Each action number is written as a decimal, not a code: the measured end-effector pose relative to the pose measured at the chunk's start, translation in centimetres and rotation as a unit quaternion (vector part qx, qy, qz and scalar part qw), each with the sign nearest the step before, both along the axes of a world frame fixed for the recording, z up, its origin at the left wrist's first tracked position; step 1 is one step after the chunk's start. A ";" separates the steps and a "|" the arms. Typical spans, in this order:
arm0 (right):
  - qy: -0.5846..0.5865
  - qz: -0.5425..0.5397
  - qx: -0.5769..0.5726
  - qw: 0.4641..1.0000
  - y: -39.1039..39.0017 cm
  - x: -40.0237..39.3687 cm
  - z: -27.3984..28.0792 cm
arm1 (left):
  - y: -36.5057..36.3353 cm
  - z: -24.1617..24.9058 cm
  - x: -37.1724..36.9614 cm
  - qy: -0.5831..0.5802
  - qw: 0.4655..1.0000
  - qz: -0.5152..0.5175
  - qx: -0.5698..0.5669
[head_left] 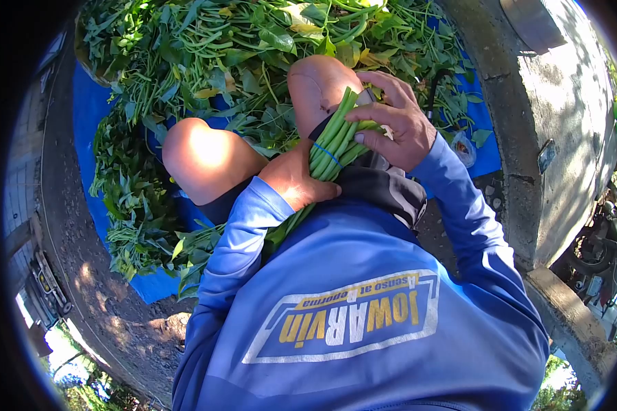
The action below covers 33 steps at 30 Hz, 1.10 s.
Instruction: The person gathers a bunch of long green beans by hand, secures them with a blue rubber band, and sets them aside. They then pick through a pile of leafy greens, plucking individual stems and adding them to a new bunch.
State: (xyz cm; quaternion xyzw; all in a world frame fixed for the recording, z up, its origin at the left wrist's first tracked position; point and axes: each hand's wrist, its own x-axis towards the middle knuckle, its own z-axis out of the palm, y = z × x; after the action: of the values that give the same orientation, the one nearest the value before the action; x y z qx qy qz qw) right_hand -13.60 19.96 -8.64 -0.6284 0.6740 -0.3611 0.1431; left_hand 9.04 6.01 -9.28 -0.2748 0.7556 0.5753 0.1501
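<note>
A bundle of thick green leafy-vegetable stems [332, 140] lies across my lap, tied round with a thin blue band [328, 153]. My left hand [296, 179] is closed around its lower part, below the band, with the thumb across the front. At the upper right side of the bundle, my right hand [396, 122] has its thumb and fingers bent onto the stem ends. A small grey flat piece [367, 97] shows between the right fingers and the stems; I cannot tell whether the hand grips it. More stems trail down under my left forearm.
Heaps of leafy green stems [240, 41] cover a blue tarp [92, 137] in front and to the left. My bent knees [202, 154] frame the work. A concrete ledge [521, 137] runs along the right, and a clear plastic bag [463, 147] lies near it.
</note>
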 end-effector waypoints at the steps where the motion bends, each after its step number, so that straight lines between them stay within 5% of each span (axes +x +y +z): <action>1: 0.039 0.034 0.009 0.999 0.3 -0.1 0.3 | 0.2 -0.1 0.4 0.002 0.999 0.012 0.039; 4: 0.070 0.016 0.013 0.997 1.9 0.4 0.8 | -0.8 0.0 0.6 -0.001 0.992 0.044 0.116; 6: 0.085 0.003 0.006 0.996 2.3 1.0 -0.4 | -0.4 -0.8 0.5 -0.032 0.999 0.012 0.014; 9: -0.168 -0.097 0.040 0.980 2.6 0.9 -0.8 | -0.1 -0.7 0.4 -0.038 0.998 0.011 -0.050; 13: 0.005 -0.015 -0.050 0.999 -0.5 -0.4 0.9 | 0.5 -0.7 0.5 -0.029 0.997 0.009 -0.072; 21: 0.040 0.137 0.035 0.989 -2.0 -0.9 0.2 | 0.6 0.5 0.6 -0.057 0.993 0.002 -0.101; 27: 0.119 0.133 0.048 0.983 -0.9 0.2 2.3 | 0.6 1.1 0.4 -0.074 0.990 -0.009 -0.117; 31: -0.045 0.020 0.111 0.993 -0.9 0.3 1.7 | 0.7 1.3 0.1 -0.088 0.988 -0.023 -0.126; 33: -0.026 -0.008 0.139 0.990 -0.9 0.7 1.8 | 1.0 1.1 0.0 -0.080 0.988 -0.028 -0.132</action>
State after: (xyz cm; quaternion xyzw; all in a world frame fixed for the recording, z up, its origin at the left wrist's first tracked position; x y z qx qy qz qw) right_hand -12.92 19.04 -6.84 -0.5876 0.7187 -0.2808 0.2436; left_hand 9.04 6.96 -8.19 -0.3158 0.8178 0.4427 0.1884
